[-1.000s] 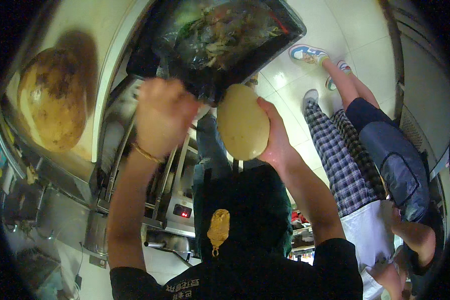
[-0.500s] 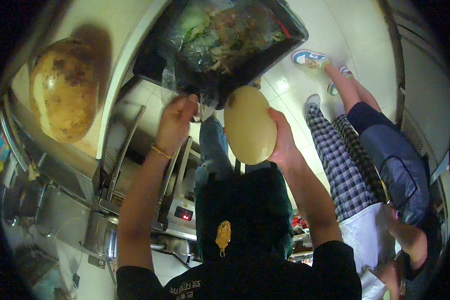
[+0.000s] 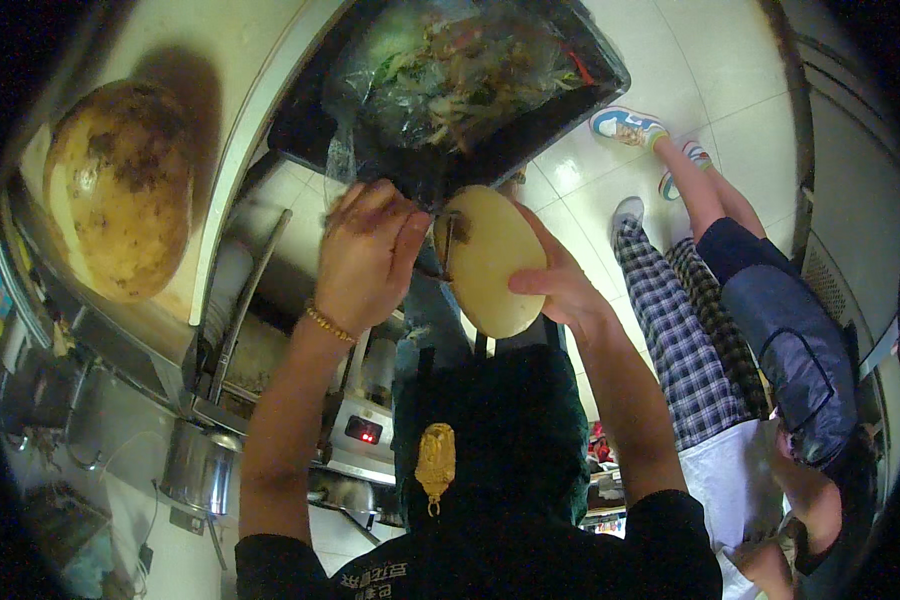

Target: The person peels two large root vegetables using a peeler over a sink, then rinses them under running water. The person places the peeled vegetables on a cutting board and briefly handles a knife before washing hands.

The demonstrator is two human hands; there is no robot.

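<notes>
A peeled, pale yellow potato [image 3: 492, 275] rests in my right hand [image 3: 568, 285], fingers behind it and thumb pressed on its near face. My left hand [image 3: 370, 245] is closed round a peeler [image 3: 448, 243], most of its handle hidden by the fingers. The peeler's thin metal head lies against a dark spot on the potato's upper left. Just beyond both hands is a black bin [image 3: 300, 135], lined with clear plastic and holding scraps and peelings [image 3: 460, 75].
An unpeeled brown potato [image 3: 120, 190] with dark patches sits on the light counter [image 3: 235, 100] at left. Two other people stand at right, one in checked trousers [image 3: 670, 330]. A steel pot [image 3: 198, 470] is at lower left, beside an appliance with a red display [image 3: 364, 431].
My left hand has risen and turned, bringing the peeler against the potato's dark spot. The potato has tilted and dipped slightly, and my right thumb now lies across its face.
</notes>
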